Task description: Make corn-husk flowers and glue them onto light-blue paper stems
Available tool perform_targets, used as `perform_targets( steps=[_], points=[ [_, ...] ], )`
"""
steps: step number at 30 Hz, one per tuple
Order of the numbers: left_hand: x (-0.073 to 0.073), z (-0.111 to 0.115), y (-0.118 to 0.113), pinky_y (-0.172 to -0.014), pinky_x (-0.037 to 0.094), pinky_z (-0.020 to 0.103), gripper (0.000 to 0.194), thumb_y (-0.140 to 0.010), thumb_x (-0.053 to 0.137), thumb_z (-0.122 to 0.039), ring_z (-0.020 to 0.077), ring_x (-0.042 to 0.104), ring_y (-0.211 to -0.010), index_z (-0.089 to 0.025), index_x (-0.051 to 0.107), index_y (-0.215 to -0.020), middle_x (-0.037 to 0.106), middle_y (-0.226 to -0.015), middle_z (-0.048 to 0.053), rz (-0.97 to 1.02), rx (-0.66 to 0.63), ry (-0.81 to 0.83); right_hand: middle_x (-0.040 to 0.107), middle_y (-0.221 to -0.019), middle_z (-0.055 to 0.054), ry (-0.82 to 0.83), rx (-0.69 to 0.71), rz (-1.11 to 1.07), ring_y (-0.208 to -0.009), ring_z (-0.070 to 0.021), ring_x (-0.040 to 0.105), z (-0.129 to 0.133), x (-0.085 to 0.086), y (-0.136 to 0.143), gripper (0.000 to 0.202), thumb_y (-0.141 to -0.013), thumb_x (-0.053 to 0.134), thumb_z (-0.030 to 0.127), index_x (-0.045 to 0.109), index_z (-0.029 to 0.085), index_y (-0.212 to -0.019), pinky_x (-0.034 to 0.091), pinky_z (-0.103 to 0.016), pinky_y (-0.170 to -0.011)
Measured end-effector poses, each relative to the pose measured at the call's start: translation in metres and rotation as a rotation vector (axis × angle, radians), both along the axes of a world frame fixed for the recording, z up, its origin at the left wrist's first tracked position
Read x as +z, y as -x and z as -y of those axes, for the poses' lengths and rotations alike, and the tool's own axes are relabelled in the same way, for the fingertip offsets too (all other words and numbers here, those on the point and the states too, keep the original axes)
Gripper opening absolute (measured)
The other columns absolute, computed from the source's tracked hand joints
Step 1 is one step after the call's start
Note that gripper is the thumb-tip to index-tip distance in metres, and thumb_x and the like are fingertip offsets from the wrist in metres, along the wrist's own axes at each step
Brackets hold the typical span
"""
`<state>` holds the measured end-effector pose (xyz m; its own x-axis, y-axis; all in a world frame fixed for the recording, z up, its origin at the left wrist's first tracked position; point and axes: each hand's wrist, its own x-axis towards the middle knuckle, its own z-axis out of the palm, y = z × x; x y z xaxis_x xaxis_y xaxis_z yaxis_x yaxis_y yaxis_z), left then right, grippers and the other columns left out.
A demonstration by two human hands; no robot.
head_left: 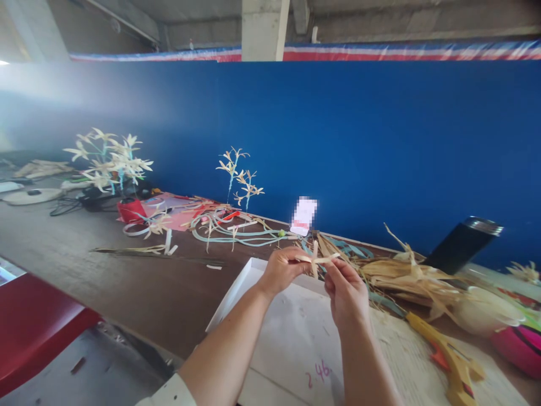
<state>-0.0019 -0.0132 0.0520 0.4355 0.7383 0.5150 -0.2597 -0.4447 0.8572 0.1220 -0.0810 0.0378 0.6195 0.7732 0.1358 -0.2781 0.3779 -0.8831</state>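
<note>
Between my two hands, above a shallow white box, is a small pale flower-like piece with narrow petals spread in a cross. My left hand pinches its left petal between thumb and finger. On the other side my right hand has its fingers closed on the right petal. The piece looks like dried corn husk. Just beyond and to the right lies a heap of dried husks. A yellow glue gun rests at the right, near my right forearm.
Finished-looking husk flowers stand at the left, with smaller flower stems in the middle. Pale blue cords loop over the table. A dark flask leans at the right, near a pink item. A blue partition rises behind.
</note>
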Motion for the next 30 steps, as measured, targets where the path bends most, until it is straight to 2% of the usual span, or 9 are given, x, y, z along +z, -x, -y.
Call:
perform_targets(
  steps=[4, 9, 14, 21, 30],
  points=[
    [0.0033, 0.0013, 0.003, -0.068, 0.045, 0.023, 0.022, -0.069, 0.071, -0.035, 0.0137, 0.057, -0.073, -0.014, 0.073, -0.075, 0.063, -0.076, 0.004, -0.018, -0.058, 0.03, 0.046, -0.052, 0.005, -0.022, 0.012, 0.006, -0.043, -0.0038, 0.031, 0.0009, 0.0015, 0.0002, 0.029, -0.061, 0.08, 0.033, 0.065, 0.016, -0.078, 0.018, -0.017, -0.039],
    [0.0026, -0.0005, 0.0032, -0.069, 0.044, 0.023, 0.025, -0.071, 0.07, -0.038, 0.0136, 0.057, -0.073, -0.014, 0.073, -0.077, 0.063, -0.076, 0.004, -0.082, -0.028, -0.014, 0.047, -0.054, 0.005, -0.032, 0.019, -0.013, -0.043, -0.004, 0.032, 0.0012, 0.0017, 0.0001, 0.028, -0.062, 0.08, 0.033, 0.064, 0.017, -0.078, 0.018, -0.018, -0.039],
    [0.0009, -0.0006, 0.0035, -0.07, 0.044, 0.022, 0.023, -0.074, 0.068, -0.036, 0.0135, 0.058, -0.075, -0.015, 0.074, -0.079, 0.065, -0.08, 0.005, -0.097, -0.042, -0.068, 0.052, -0.06, 0.003, -0.039, -0.006, -0.035, -0.043, -0.003, 0.034, 0.0021, 0.0037, 0.0011, 0.029, -0.06, 0.081, 0.032, 0.064, 0.017, -0.077, 0.021, -0.017, -0.039],
    [-0.0026, -0.0001, 0.0011, -0.071, 0.044, 0.022, 0.019, -0.074, 0.068, -0.032, 0.0143, 0.06, -0.077, -0.015, 0.074, -0.079, 0.066, -0.081, 0.005, -0.1, -0.044, -0.059, 0.055, -0.062, 0.003, -0.057, -0.001, -0.054, -0.043, -0.0025, 0.035, 0.0038, 0.0069, 0.0017, 0.03, -0.058, 0.082, 0.031, 0.063, 0.017, -0.077, 0.022, -0.016, -0.039],
    [-0.0047, -0.001, 0.0013, -0.075, 0.046, 0.024, 0.022, -0.074, 0.067, -0.037, 0.0158, 0.061, -0.08, -0.017, 0.075, -0.08, 0.067, -0.083, 0.006, -0.115, -0.046, -0.073, 0.056, -0.068, 0.001, -0.067, 0.009, -0.032, -0.045, -0.0031, 0.035, 0.0047, 0.0049, -0.0002, 0.029, -0.061, 0.08, 0.031, 0.062, 0.017, -0.079, 0.022, -0.016, -0.038]
  ],
)
